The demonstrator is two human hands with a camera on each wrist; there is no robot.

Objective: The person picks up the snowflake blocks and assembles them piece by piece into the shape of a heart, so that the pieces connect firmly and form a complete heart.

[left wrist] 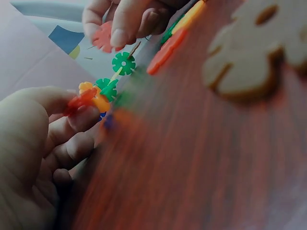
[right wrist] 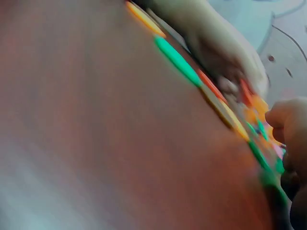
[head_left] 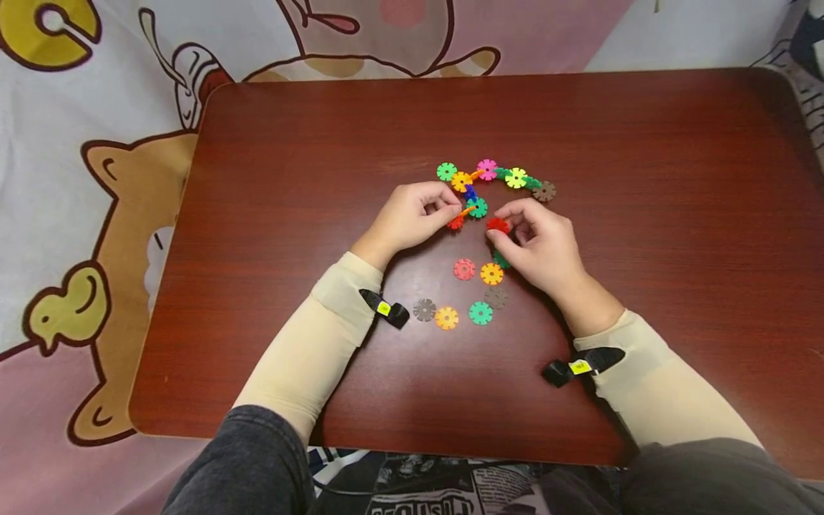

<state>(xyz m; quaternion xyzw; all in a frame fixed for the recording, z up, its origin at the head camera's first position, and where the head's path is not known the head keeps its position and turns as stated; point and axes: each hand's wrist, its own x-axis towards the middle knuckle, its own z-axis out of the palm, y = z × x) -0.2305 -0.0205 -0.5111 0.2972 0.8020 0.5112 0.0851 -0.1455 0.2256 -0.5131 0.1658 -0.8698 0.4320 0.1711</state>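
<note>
My left hand pinches a red notched plastic disc between thumb and fingers. That disc sits at the near end of a chain of interlocked snowflake discs, where a green disc and a pink disc also show. Just right of the chain's end, my right hand holds a separate red disc by its edge with thumb and fingertips. A small gap lies between the two red discs. The right wrist view shows only part of the right hand, and its disc is hidden there.
Several loose discs lie on the brown table nearer my body, among them a pinkish red disc, a yellow-orange disc and a green disc. Another green disc is partly covered by my right hand. Cartoon-print fabric surrounds the table.
</note>
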